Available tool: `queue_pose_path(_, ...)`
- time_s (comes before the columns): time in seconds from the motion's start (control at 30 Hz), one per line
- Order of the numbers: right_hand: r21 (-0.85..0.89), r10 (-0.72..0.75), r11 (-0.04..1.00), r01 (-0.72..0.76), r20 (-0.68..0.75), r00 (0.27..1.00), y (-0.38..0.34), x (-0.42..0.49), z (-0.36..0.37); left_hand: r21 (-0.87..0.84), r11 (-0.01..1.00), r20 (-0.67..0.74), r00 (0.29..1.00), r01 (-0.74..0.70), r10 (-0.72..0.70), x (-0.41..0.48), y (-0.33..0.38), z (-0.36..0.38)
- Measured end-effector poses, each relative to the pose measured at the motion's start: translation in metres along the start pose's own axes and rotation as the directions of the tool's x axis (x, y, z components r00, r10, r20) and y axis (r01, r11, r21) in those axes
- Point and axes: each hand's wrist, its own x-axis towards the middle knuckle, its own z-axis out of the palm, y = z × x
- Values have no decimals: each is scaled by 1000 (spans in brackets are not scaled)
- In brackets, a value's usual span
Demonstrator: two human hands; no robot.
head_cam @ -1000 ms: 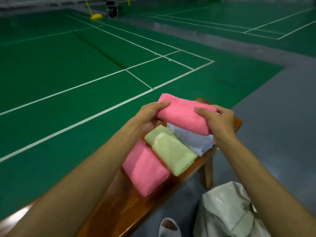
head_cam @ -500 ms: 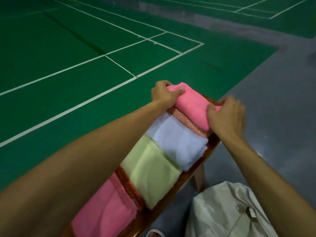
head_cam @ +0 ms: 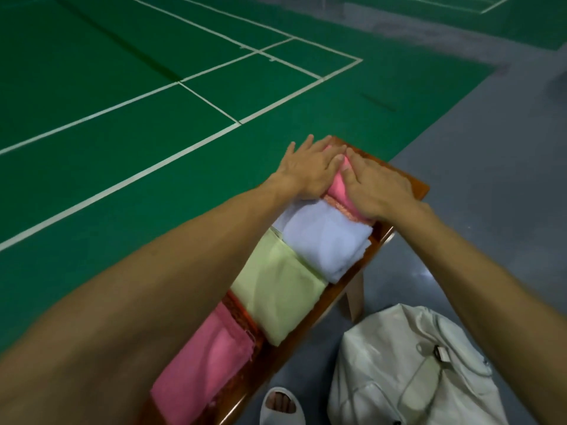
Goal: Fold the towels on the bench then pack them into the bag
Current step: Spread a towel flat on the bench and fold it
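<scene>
**Both hands flat on the far pink towel**

The fingers [head_cam: 319, 148] of the left hand [head_cam: 306, 170] lie straight and slightly spread, and those of the right hand [head_cam: 377, 185] lie straight and close together. The fingertips of the two hands nearly meet over the middle of the far pink towel [head_cam: 339, 185]. Both palms press down on this folded towel and neither hand curls round it. Only a strip of pink shows between the hands, with a woven edge along the near side.

The towel lies at the far end of the wooden bench [head_cam: 412, 187], last in a row of four folded towels. Just beside it, toward the person, lies the white towel [head_cam: 322, 240], its far edge touching the pink one. Next comes the pale green towel [head_cam: 276, 286], and nearest lies a second pink towel [head_cam: 202, 369], partly hidden under the left forearm. Both bare forearms reach forward from the bottom corners of the view.

The white bag [head_cam: 399, 372] stands on the grey floor [head_cam: 491, 210] to the right of the bench, near its leg, with a small metal clasp on top. A foot in a white slipper [head_cam: 280, 406] shows between the bench and the bag. To the left of the bench spreads the green court floor [head_cam: 122, 148], marked with white lines.
</scene>
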Motion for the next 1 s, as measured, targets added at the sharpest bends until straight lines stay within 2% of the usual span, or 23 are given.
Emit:
queue_pose_path(0.1, -56, 25, 998, -23, 48, 999, -6, -10, -19, 104, 995, 39, 999, 0, -4, -11, 4, -23)
queue_pose_path(0.3, -148, -127, 983, 111, -103, 986, -29, -65, -63, 167, 983, -66, 994, -75, 87, -104, 4, -80)
queue_pose_path(0.43, -154, -216, 968, 197, -122, 969, -68, -112, -64, 125, 992, -76, 997, -21, 30, -183, 2, -102)
queue_pose_path(0.6, -76, -343, 938, 337, -89, 935, -146, -177, -58, 100, 990, -92, 992, 99, -90, -298, -11, -123)
queue_pose_path(0.83, 10, -627, 779, 627, -21, 779, -305, -281, -18, 62, 940, -181, 930, 336, -320, -517, -61, -132)
queue_pose_path(1.0, 248, -764, 640, 728, 101, 637, -432, -362, 44, -15, 812, -248, 784, 584, -569, -699, -105, -113)
